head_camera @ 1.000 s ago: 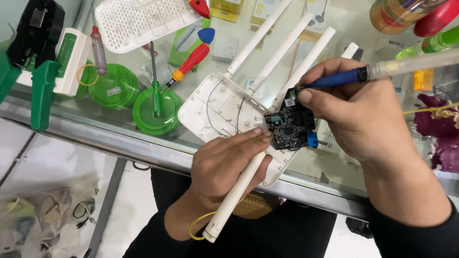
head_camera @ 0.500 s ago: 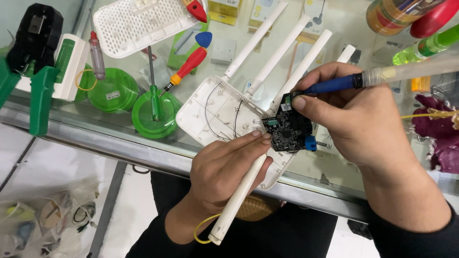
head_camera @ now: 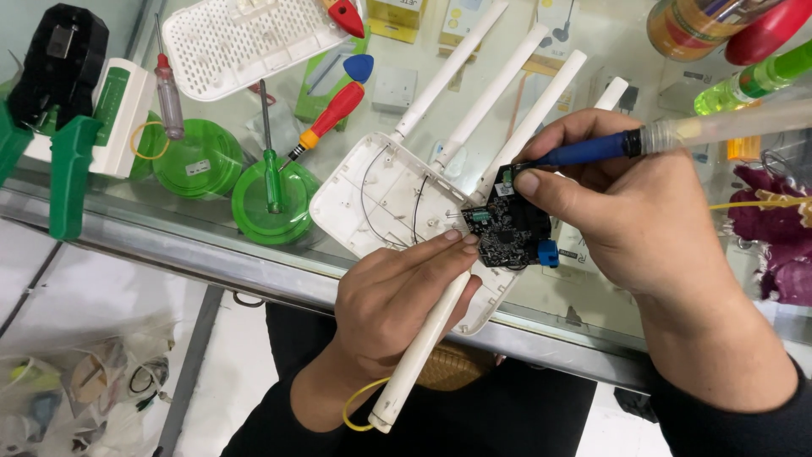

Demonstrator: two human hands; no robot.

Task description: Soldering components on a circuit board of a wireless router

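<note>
A glass-topped desk [head_camera: 211, 241] carries everything here, its metal front edge running across the view. On it lies an opened white router shell [head_camera: 381, 199], inner side up, with thin black wires curling across it and four white antennas [head_camera: 495, 89] fanning away toward the far side. A fifth white antenna [head_camera: 423, 347] hangs down over the desk edge, under the left hand. A white perforated cover [head_camera: 241, 38] rests at the far left of the desk, beside a black and green crimping tool [head_camera: 51, 93].

The left hand [head_camera: 397, 309] reaches up from below; its fingers [head_camera: 452, 245] are stretched out and press against the near edge of a small black circuit board [head_camera: 507, 233], steadying it over the shell's right corner. A yellow rubber band [head_camera: 359, 406] circles that wrist. The right hand [head_camera: 626, 211] comes in from the right, its fingers clenched around a blue-handled soldering iron [head_camera: 592, 151], thumb on top, the tip touching the board's upper corner.

Two round green tubs [head_camera: 275, 203] stand left of the shell, a green screwdriver [head_camera: 269, 152] lying across the nearer one. A red-handled screwdriver [head_camera: 334, 110] lies beyond, near a blue pick [head_camera: 359, 66].
</note>
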